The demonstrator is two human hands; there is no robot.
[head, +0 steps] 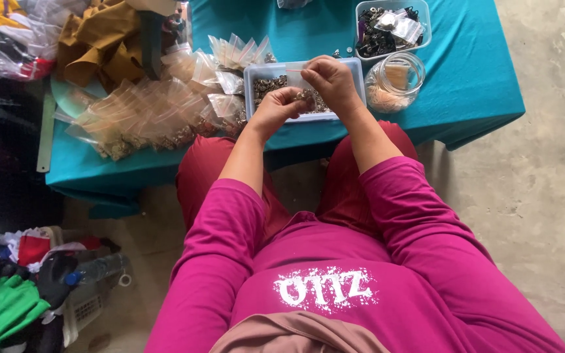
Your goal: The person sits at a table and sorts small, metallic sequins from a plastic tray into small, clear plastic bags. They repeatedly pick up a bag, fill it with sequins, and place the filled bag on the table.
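My left hand (276,108) and my right hand (331,80) meet over a clear plastic tray (252,73) of small metal fittings on the teal-covered table (472,85). Together they pinch a small clear zip bag (295,70) with a red strip along its top. The left fingers close on its lower part, where a few metal pieces show. My right fingers grip its upper edge. Both magenta sleeves reach forward from my lap.
Many filled small zip bags (138,117) lie left of the tray. A round clear jar (395,82) and a tub of dark hardware (390,27) stand to the right. Brown fabric (102,42) lies at the back left. Clothes and a bottle (96,269) clutter the floor left.
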